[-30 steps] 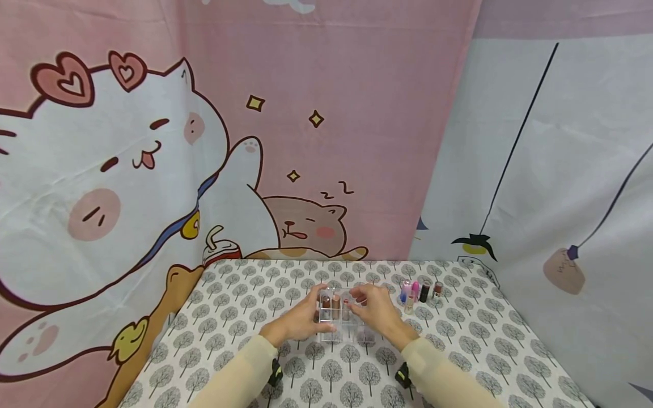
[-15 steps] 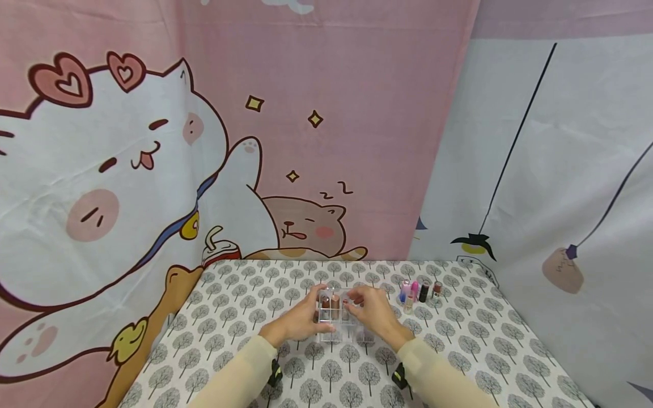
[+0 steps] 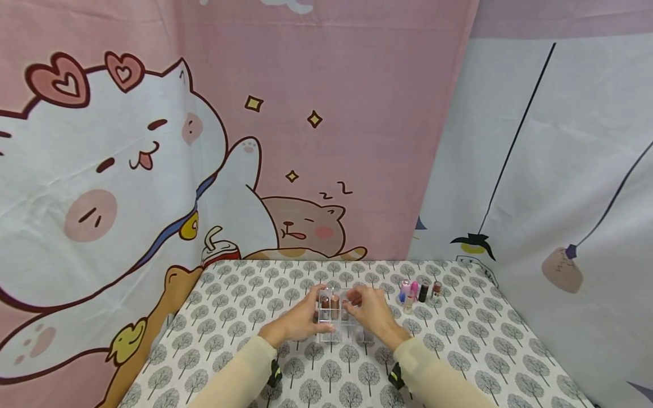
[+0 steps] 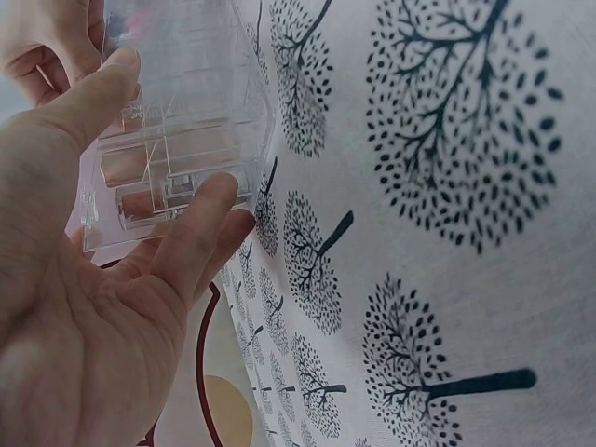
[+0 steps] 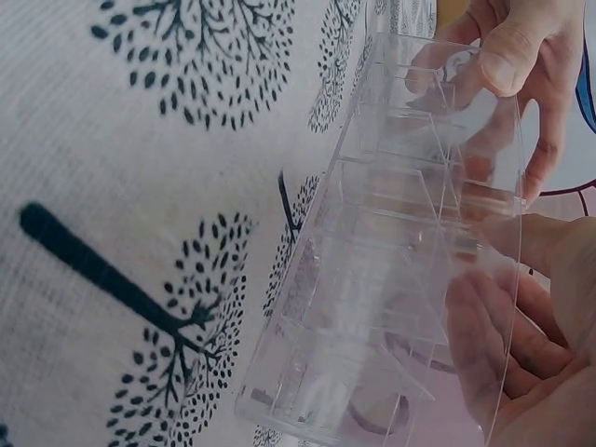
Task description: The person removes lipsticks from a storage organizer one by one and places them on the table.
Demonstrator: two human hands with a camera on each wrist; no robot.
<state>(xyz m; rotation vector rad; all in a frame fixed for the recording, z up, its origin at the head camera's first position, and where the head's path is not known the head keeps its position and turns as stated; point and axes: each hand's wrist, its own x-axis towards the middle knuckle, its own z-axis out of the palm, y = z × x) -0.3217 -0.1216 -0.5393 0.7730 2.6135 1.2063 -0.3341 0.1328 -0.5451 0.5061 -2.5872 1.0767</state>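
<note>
A clear plastic lipstick organizer (image 3: pixel 333 338) with divided compartments stands on the table between the hands. My left hand (image 3: pixel 296 321) grips its left side, thumb in front and fingers around the far side. Behind that thumb, a brown-topped lipstick (image 3: pixel 325 302) and a peach-topped lipstick (image 3: pixel 334 301) stand upright in compartments. My right hand (image 3: pixel 374 309) reaches over the upper right of the organizer, its thumb and fingers pinching the top of a lipstick (image 3: pixel 346 313) in a back compartment. The fingers cover that lipstick's top. In the right wrist view, the organizer's walls (image 5: pixel 354 307) blur what lies behind.
To the right stands a group of lipsticks: a blue-and-purple one (image 3: pixel 405 290), a pink one (image 3: pixel 415 289), a black one (image 3: pixel 423 292), a brown-topped one (image 3: pixel 436 289) and a pale gold one (image 3: pixel 408 304). A tree-print cloth (image 3: pixel 234 362) covers the table; a printed curtain (image 3: pixel 377 141) hangs behind.
My right hand shifts slightly left, and its fingers now hide the reddish lipstick top that showed between them earlier. The left hand and the organizer stay in place.
</note>
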